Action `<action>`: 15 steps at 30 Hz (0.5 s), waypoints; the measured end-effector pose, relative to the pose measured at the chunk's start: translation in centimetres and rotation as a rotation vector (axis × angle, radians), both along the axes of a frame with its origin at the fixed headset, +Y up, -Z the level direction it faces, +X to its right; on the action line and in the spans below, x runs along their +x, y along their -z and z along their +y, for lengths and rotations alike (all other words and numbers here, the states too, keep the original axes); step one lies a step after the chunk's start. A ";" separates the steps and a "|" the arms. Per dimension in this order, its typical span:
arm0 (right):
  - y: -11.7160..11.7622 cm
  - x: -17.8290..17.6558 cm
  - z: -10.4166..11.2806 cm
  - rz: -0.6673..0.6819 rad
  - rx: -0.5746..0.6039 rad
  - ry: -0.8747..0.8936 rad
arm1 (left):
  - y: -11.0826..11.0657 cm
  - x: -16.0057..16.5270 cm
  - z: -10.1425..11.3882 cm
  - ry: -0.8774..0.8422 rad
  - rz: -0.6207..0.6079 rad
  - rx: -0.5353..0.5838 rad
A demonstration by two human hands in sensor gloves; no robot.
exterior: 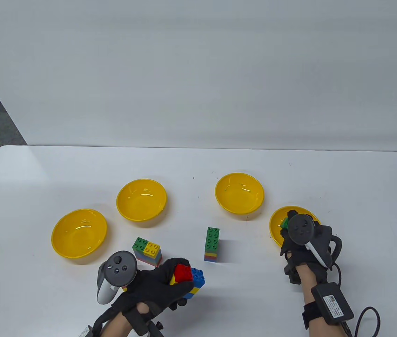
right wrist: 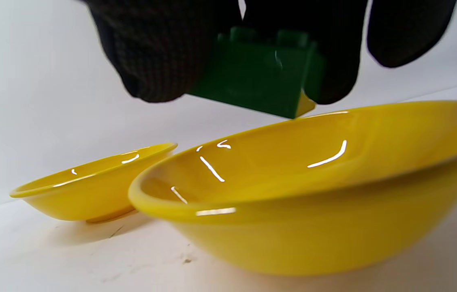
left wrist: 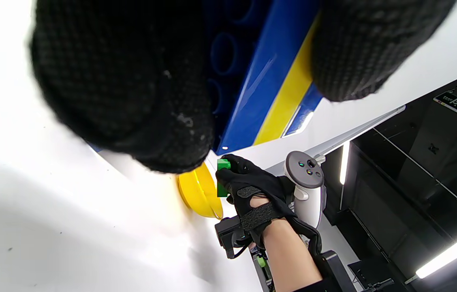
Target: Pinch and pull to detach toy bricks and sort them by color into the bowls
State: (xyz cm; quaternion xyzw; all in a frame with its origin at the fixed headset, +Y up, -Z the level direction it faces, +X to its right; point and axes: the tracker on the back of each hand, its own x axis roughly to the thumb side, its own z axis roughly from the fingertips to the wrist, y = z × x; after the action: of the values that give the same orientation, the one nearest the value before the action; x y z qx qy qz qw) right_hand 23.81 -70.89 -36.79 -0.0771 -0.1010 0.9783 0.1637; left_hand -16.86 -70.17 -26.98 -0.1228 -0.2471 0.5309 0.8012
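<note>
My left hand grips a brick cluster of red, blue and yellow bricks just above the table's front; in the left wrist view its fingers wrap the blue and yellow sides. My right hand pinches a green brick over the far-right yellow bowl. The right wrist view has that green brick hanging between my fingertips just above the bowl's rim. A green-topped stack and a green-and-yellow-topped stack stand on the table.
Three more yellow bowls hold nothing: far left, middle left, middle right. The white table ends at a far edge against a white wall; its left corner is rounded.
</note>
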 end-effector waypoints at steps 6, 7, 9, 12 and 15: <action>-1.9 0.4 2.5 -0.019 0.213 0.188 | 0.2 -0.1 -0.4 -0.031 0.004 -0.034; -2.3 0.3 3.1 0.000 0.248 0.217 | 0.2 -0.1 -0.4 -0.032 0.004 -0.034; -3.6 -0.3 4.2 0.073 0.332 0.340 | 0.2 -0.1 -0.4 -0.035 0.010 -0.033; -4.9 -2.3 4.5 0.286 0.323 0.711 | 0.2 0.1 -0.5 -0.049 0.016 -0.045; -5.5 -6.2 4.7 0.579 0.177 0.967 | 0.0 0.1 -0.3 -0.048 0.018 -0.030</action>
State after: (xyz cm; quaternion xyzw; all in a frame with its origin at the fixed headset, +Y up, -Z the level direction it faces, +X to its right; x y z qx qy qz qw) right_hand 17.58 -66.18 -31.33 0.1708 -0.0865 0.7610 0.6198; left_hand -16.73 -70.43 -26.96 -0.1241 -0.2348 0.5549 0.7884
